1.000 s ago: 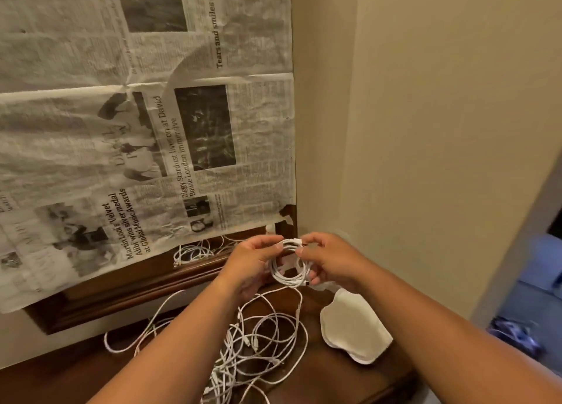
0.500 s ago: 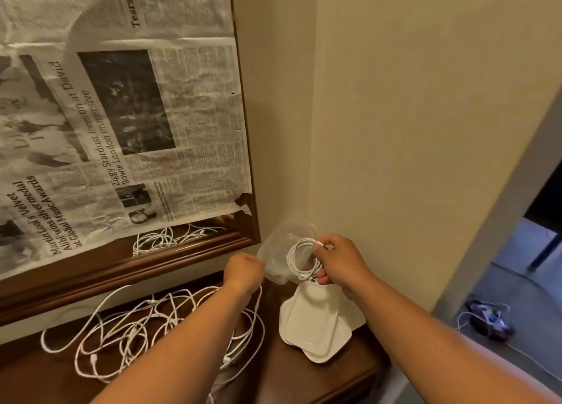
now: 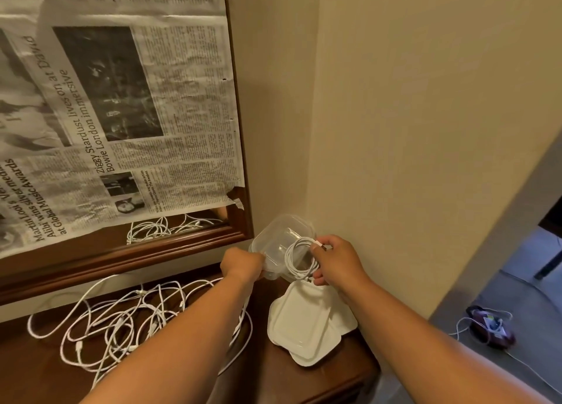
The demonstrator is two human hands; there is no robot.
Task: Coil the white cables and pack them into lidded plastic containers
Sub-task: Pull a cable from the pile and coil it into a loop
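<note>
- We count one clear container, one coiled white cable, and a stack of white lids, at least two, on the wooden table.
- One tangle of loose white cables lies on the table left of the lids; we cannot count its cables.
- Our left hand grips the container's near rim with curled fingers, holding it off the table, tilted, with its mouth towards us.
- Our right hand pinches the coil's right side between thumb and fingers.
- The ring stands upright at the container's mouth, above the lids, its long axis running up and down.
- We cannot tell whether the coil is inside the container.
</note>
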